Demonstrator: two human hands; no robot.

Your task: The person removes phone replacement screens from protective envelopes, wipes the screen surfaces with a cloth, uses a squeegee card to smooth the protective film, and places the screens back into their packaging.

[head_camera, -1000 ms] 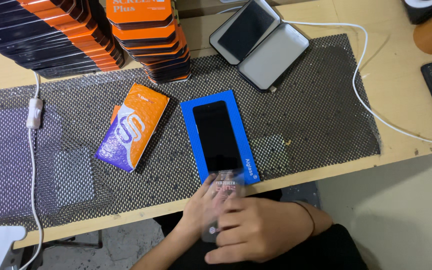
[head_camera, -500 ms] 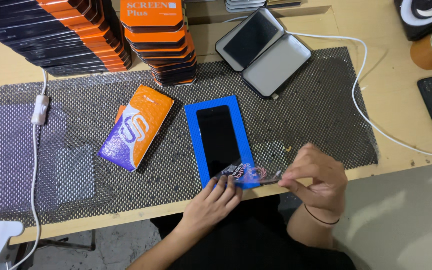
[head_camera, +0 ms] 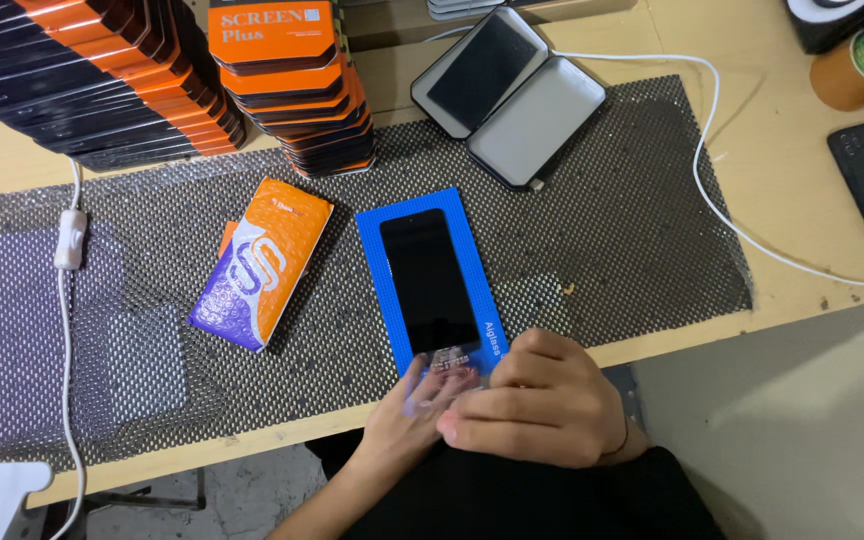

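Right hand [head_camera: 542,410] has come back in from the right side and now lies over the left hand [head_camera: 420,415], both bunched at the near end of the blue frame [head_camera: 467,250]. Between them sits a small clear film piece [head_camera: 442,372]; left fingers pinch its lower edge, right fingers curl closed over the same spot, though exact contact on that side can't be told. Film overlaps the bottom edge of the black phone [head_camera: 428,280], which lies flat inside the frame, long axis running away from the person. Frame's near corner reaches almost to the table edge [head_camera: 652,345], so little room behind the hands. Black mesh mat [head_camera: 602,200] is bare to the right of the frame, open space there. Orange-and-purple packet [head_camera: 262,262] lies tilted just left of the frame, narrow gap between them. Stacks of orange-black boxes [head_camera: 287,90] stand at the far edge, well apart. Open hinged case [head_camera: 507,95] sits beyond the frame's top. White cable [head_camera: 722,215] crosses the mat's right border.
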